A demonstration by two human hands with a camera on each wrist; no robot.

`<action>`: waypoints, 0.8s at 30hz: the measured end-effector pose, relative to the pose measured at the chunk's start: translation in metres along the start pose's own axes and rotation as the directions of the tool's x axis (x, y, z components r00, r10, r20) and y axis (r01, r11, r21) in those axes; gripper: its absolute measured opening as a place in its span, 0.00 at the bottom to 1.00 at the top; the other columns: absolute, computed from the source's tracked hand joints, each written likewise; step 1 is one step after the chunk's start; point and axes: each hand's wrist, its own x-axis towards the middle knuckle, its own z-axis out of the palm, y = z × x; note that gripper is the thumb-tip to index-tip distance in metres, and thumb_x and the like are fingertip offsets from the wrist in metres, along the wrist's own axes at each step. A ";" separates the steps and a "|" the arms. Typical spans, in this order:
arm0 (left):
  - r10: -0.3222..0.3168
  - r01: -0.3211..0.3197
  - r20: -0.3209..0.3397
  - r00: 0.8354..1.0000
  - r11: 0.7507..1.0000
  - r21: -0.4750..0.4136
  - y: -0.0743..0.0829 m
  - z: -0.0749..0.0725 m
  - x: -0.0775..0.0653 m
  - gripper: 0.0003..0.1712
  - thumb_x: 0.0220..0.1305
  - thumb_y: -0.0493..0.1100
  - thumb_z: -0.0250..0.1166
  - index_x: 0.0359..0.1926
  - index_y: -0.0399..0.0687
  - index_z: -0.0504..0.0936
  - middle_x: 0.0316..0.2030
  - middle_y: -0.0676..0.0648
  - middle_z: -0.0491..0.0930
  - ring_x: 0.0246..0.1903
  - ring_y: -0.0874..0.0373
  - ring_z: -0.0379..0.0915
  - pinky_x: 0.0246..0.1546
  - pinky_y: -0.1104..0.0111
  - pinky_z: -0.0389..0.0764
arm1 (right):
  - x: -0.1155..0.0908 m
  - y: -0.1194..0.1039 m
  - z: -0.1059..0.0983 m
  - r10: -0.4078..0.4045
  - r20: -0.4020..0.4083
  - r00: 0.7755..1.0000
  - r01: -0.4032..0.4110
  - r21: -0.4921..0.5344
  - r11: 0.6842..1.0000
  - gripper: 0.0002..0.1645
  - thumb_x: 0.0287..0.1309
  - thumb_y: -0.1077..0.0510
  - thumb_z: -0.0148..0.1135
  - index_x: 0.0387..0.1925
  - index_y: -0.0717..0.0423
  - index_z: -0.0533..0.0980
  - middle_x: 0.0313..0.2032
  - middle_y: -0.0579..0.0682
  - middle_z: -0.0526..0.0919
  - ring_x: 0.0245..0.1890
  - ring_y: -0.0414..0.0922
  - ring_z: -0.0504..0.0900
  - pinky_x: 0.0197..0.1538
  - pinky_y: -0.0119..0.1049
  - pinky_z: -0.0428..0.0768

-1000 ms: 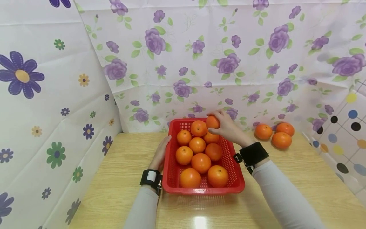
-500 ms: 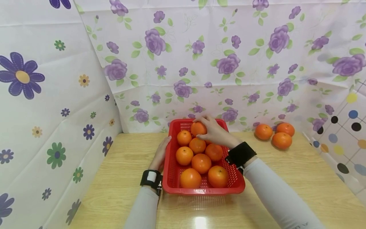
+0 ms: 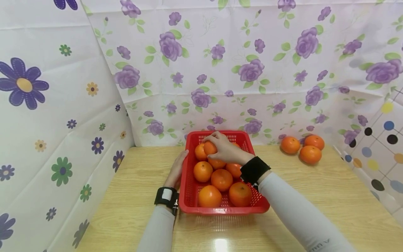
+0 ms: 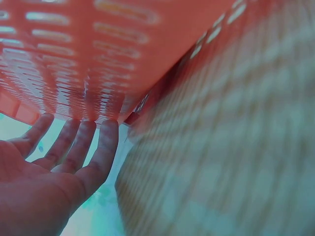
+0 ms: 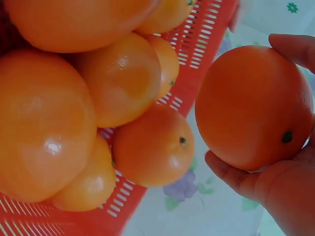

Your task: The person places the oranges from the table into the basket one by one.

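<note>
My right hand (image 3: 227, 149) grips an orange (image 3: 210, 148) between thumb and fingers, over the back part of a red plastic basket (image 3: 225, 210). In the right wrist view the held orange (image 5: 248, 105) shows its dark green stem end, apart from the oranges (image 5: 152, 147) in the basket. My left hand (image 3: 177, 168) rests along the basket's left outer side. Seen from the left wrist, its straight fingers (image 4: 108, 142) reach up to the slotted basket wall (image 4: 88, 54). Several oranges (image 3: 221, 180) lie in the basket, some hidden beneath my right hand.
A group of 3 oranges (image 3: 310, 154) sits at the back right of the wooden table (image 3: 132, 210). Flowered sheeting (image 3: 201, 63) hangs right behind the table, with more along the left and right sides.
With an orange in its grip, my right hand has moved left across the back of the basket and slightly nearer to me. Left hand and basket have stayed in place.
</note>
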 end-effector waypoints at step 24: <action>0.002 -0.002 0.040 0.999 1.000 0.000 0.000 -0.003 0.000 0.34 0.77 0.67 0.53 0.73 0.56 0.68 0.66 0.44 0.75 0.61 0.51 0.77 0.57 0.57 0.83 | 0.033 0.001 0.036 0.014 0.089 0.996 -0.001 -0.141 0.990 0.34 0.67 0.51 0.70 0.71 0.47 0.69 0.70 0.59 0.64 0.69 0.58 0.66 0.72 0.55 0.70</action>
